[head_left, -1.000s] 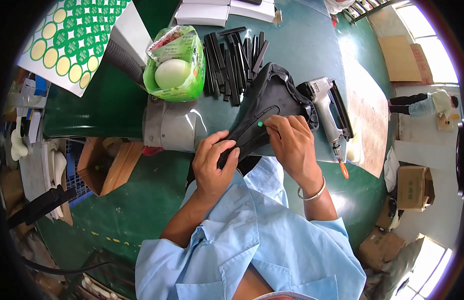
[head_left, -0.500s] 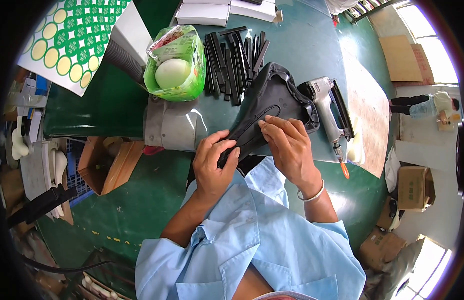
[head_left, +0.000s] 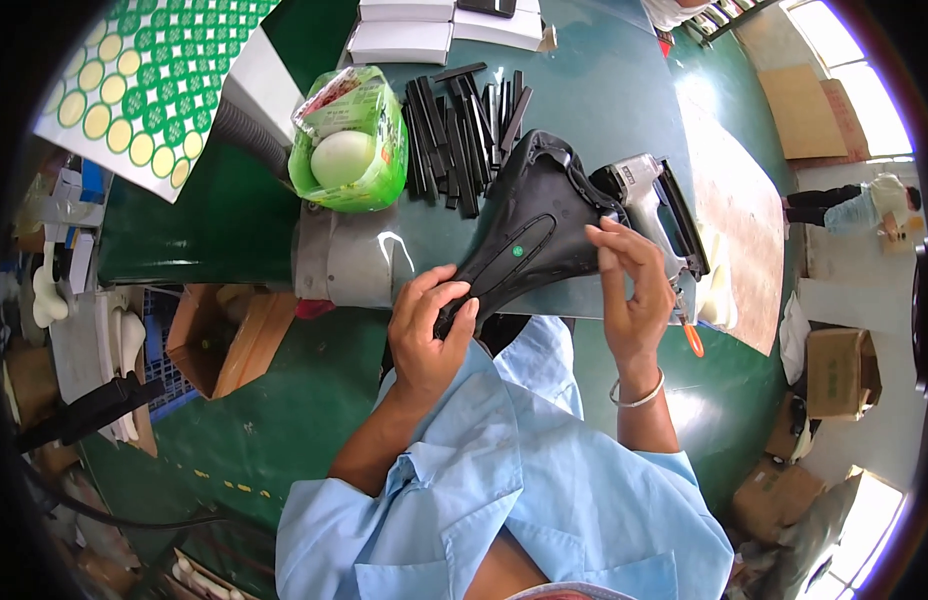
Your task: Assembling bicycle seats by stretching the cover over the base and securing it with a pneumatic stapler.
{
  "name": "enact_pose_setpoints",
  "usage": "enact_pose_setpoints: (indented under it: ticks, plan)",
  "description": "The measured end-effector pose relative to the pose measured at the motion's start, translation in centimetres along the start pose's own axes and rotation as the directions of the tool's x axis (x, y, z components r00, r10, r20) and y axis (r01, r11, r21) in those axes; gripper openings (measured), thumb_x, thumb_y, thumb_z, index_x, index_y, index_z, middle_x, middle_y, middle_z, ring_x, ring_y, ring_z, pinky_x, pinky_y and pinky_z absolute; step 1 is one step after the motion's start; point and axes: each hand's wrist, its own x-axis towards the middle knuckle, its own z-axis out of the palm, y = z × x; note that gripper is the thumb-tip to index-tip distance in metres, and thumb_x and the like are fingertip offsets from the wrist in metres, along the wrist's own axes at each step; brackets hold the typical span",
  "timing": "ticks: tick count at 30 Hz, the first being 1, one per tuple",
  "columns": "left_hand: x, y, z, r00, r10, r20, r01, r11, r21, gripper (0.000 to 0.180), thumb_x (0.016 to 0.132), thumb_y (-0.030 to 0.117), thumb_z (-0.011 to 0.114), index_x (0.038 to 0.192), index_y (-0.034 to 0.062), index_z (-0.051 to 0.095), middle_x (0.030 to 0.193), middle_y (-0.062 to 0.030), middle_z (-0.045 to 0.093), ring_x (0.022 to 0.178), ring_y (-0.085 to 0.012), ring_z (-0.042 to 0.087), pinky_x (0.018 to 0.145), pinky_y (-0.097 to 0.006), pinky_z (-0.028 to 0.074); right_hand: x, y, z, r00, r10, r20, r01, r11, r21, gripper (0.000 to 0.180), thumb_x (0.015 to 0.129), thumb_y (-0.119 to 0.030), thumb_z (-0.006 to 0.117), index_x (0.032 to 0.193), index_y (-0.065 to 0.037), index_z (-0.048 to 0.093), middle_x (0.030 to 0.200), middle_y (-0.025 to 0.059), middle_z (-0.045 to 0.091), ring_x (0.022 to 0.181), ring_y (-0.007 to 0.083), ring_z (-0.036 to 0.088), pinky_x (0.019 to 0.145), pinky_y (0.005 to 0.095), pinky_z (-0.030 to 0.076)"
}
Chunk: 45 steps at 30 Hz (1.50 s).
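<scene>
A black bicycle saddle lies underside up at the table edge, its narrow nose toward me. On the long channel in its underside sits a small round green sticker. My left hand grips the nose between thumb and fingers. Beside the saddle's right edge is my right hand, its fingers apart and holding nothing; whether a fingertip touches the edge I cannot tell. A grey air staple gun with an orange hose fitting rests just beyond the saddle on the right.
Behind the saddle lie several black strips. A green plastic container holds a pale round object. At the far left is a sheet of green round stickers. White boxes stand at the back; another person is far right.
My right hand has moved right, off the middle of the saddle, and the green sticker now shows there. My left hand keeps its hold on the nose.
</scene>
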Motion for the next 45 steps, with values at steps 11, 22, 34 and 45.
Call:
enact_pose_setpoints:
  ticks: [11, 22, 34, 45]
  plan:
    - [2.9, 3.2, 0.6, 0.924, -0.152, 0.351, -0.100, 0.789, 0.606, 0.067, 0.068, 0.030, 0.075, 0.118, -0.0023, 0.044, 0.100, -0.0171, 0.055, 0.094, -0.0348, 0.055, 0.075, -0.044, 0.045, -2.3, 1.1, -0.9, 0.995, -0.011, -0.104, 0.002, 0.996, -0.086, 0.020, 0.081, 0.002, 0.059, 0.101, 0.000, 0.060, 0.103, 0.0101, 0.065, 0.101, 0.0238, 0.059, 0.092, 0.0326, 0.041]
    - [-1.1, 1.6, -1.1, 0.518, 0.024, 0.855, 0.851, 0.088, -0.518, 0.083, 0.075, 0.057, 0.063, 0.122, -0.0085, 0.043, 0.084, -0.0155, 0.061, 0.067, -0.0171, 0.060, 0.060, -0.027, 0.048, -3.4, 2.7, -3.7, 0.941, 0.060, -0.334, -0.035, 0.996, 0.081, 0.026, 0.091, -0.008, 0.050, 0.115, 0.000, 0.044, 0.116, 0.0159, 0.057, 0.114, 0.0245, 0.051, 0.100, 0.0360, 0.035]
    - [-5.0, -0.3, 2.1, 0.414, -0.096, 0.905, 0.905, -0.065, -0.421, 0.082, 0.076, 0.066, 0.051, 0.110, -0.0094, 0.047, 0.069, -0.0146, 0.058, 0.051, -0.0173, 0.054, 0.049, -0.026, 0.045, -2.5, 1.3, -2.0, 0.982, 0.087, -0.170, -0.065, 0.989, 0.130, 0.024, 0.084, -0.002, 0.057, 0.108, -0.001, 0.057, 0.108, 0.0103, 0.062, 0.106, 0.0261, 0.056, 0.091, 0.0349, 0.042]
    - [-5.0, 1.2, 1.7, 0.394, -0.220, 0.892, 0.906, 0.254, -0.338, 0.077, 0.079, 0.060, 0.052, 0.114, -0.0084, 0.046, 0.078, -0.0122, 0.059, 0.063, -0.0163, 0.058, 0.059, -0.027, 0.047, 0.1, -0.3, 0.3, 0.978, -0.205, 0.020, 0.195, 0.890, -0.412, 0.037, 0.078, 0.002, 0.057, 0.114, 0.004, 0.053, 0.113, 0.0167, 0.059, 0.109, 0.0243, 0.054, 0.099, 0.0389, 0.032]
